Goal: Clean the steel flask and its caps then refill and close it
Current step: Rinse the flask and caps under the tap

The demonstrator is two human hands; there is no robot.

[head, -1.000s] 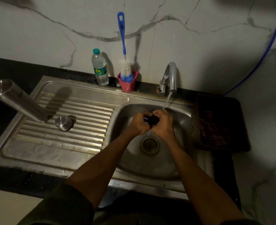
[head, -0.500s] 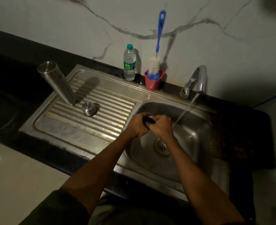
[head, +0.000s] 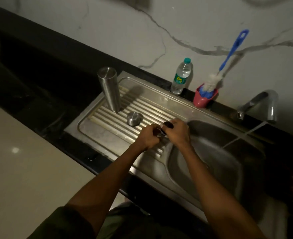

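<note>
Standing at the steel sink [head: 107, 145], we see the steel flask [head: 110, 89] upside down on the drainboard, its steel cap [head: 133, 118] just beside it. The plastic bottle [head: 180, 77] bears a green label too blurred to read. Our left hand [head: 149, 136] and right hand [head: 177, 131] curl their fingers around the small black cap [head: 166, 127] between them, above the drainboard's edge.

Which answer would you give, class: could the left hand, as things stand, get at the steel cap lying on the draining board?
Probably yes. The steel cap lies in the open on the draining board, just beyond the left hand, with nothing between them. But that hand, like the right hand, is pinching the small dark cap, so it must let go first.
</note>
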